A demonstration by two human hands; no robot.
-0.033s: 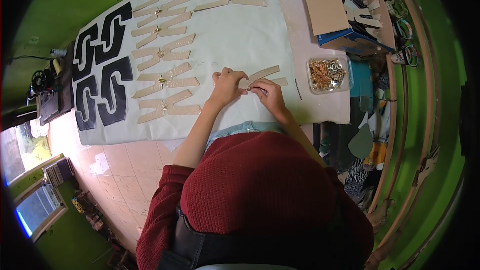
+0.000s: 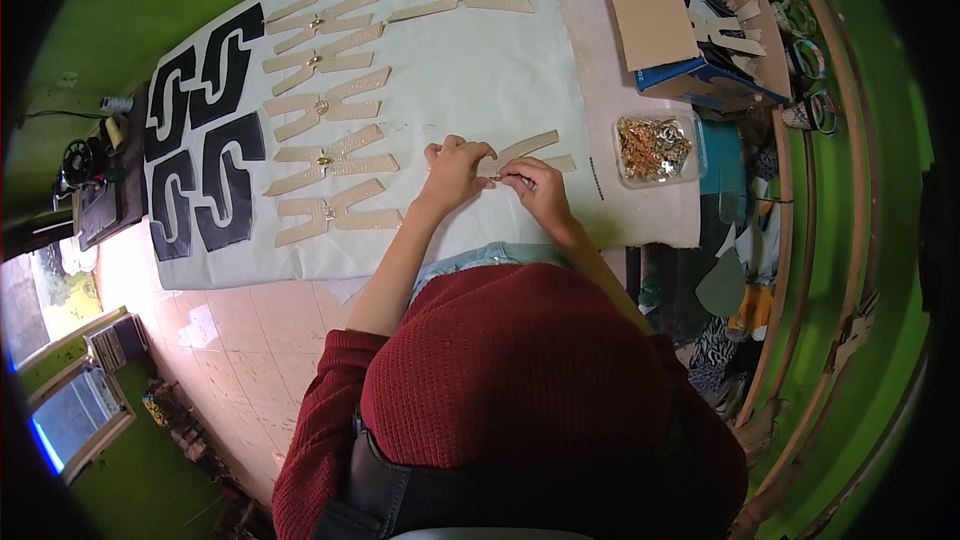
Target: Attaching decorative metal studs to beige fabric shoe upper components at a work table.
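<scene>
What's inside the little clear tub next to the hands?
The clear tub holds a heap of small gold metal pieces, all tangled together. Only the top of the heap shows; whatever lies underneath is covered. The tub sits on the white sheet, right of the right hand.

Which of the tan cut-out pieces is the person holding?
The tan H-shaped piece under both hands, right of the two rows; the others lie untouched.

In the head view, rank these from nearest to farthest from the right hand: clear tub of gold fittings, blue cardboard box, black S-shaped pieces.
Measured from the right hand:
1. Clear tub of gold fittings, just to its right.
2. Blue cardboard box, beyond the tub, up and right.
3. Black S-shaped pieces, far left on the cloth.
</scene>
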